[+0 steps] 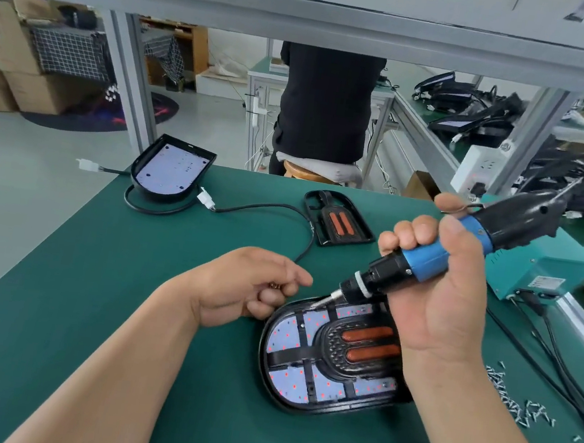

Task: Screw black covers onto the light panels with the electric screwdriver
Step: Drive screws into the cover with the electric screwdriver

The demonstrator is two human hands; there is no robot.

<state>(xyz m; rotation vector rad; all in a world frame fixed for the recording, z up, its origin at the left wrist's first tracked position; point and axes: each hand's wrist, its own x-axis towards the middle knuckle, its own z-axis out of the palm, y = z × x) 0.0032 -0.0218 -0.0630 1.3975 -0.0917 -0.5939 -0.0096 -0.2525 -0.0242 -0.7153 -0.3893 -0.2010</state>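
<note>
While screws [528,408] dot the mat [123,291], a cable [266,205] trails.

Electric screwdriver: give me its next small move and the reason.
Probably seat the bit in the black cover's top-left corner and drive. The right hand grips the electric screwdriver tilted, bit tip at that corner of the near light panel; the left hand pinches a small item beside it.

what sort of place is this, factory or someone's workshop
Probably a small electronics assembly workshop or factory line: aluminium-frame workbenches with a green mat, an electric screwdriver in the right hand over a light panel, and loose screws lying beside it.
</note>
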